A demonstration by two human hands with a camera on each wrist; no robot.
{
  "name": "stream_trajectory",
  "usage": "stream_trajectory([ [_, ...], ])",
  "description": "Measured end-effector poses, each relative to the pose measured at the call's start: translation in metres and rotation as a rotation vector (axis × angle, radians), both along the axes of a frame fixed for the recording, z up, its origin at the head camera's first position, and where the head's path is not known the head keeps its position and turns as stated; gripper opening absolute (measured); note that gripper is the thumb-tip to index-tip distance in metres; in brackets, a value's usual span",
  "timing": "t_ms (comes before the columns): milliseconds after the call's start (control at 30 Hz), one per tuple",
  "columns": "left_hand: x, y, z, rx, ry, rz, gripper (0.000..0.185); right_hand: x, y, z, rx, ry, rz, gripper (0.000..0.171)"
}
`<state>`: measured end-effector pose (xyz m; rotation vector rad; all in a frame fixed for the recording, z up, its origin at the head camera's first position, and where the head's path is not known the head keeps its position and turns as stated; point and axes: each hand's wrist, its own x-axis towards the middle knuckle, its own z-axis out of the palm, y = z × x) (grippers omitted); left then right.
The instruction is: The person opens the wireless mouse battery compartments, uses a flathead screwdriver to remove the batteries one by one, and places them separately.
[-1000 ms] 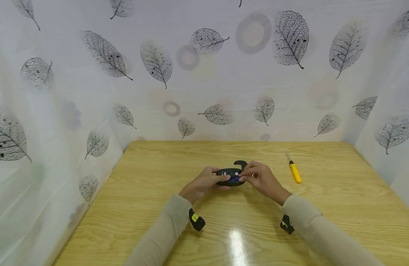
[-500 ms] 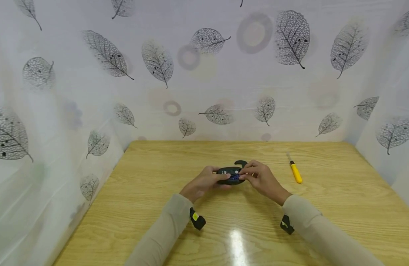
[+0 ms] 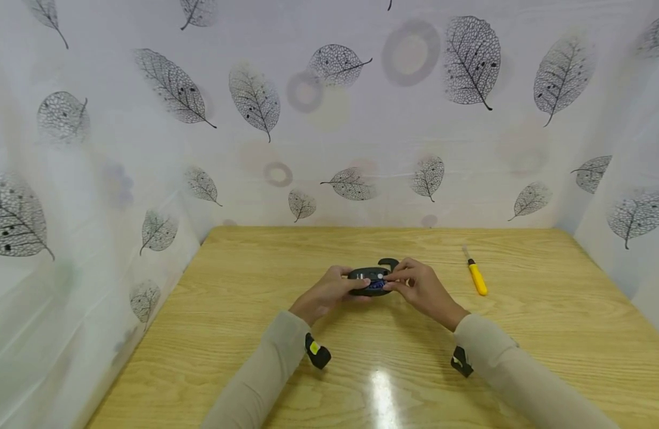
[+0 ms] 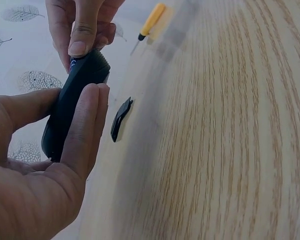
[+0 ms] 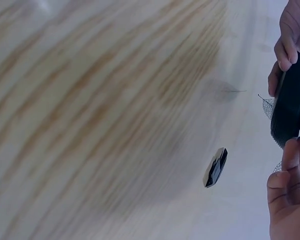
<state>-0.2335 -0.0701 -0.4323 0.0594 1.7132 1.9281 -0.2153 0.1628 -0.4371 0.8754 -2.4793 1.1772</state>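
Note:
My left hand (image 3: 327, 293) grips a black oval device (image 3: 358, 276) above the table, its thumb on the upper face. White marks and an uncovered recess show there. A blue battery (image 3: 376, 285), partly hidden, sits in that recess. My right hand (image 3: 422, 292) pinches at the battery's right end with thumb and forefinger. In the left wrist view, the right thumb (image 4: 81, 44) presses down at the device's far end, over a sliver of blue. A curved black cover (image 4: 121, 120) lies loose on the table beyond the device; it shows too as a black hook shape (image 3: 388, 263) in the head view.
A screwdriver (image 3: 476, 277) with a yellow handle lies at the right of the wooden table (image 3: 243, 381), its tip pointing away. A leaf-patterned curtain (image 3: 361, 131) hangs behind the table and along its sides. Both wrists carry small black cameras.
The device has shifted very slightly up and to the left, and its face shows at a slightly different tilt. Both hands keep nearly the same hold. Cover and screwdriver lie unchanged.

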Motion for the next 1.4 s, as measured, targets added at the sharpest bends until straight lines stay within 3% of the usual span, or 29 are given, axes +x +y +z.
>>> stream_trajectory([
  [633, -0.001, -0.002, -0.005, -0.015, 0.004, -0.003, 0.046, 0.000, 0.001, 0.005, 0.062, -0.009, -0.036, 0.012],
  [1067, 0.000, -0.005, -0.003, -0.011, -0.005, -0.004, 0.053, 0.000, 0.008, 0.016, 0.037, -0.040, -0.034, 0.013],
  [1400, -0.001, -0.009, -0.003, -0.013, -0.003, -0.001, 0.053, -0.005, 0.022, 0.022, 0.040, 0.014, -0.075, 0.013],
])
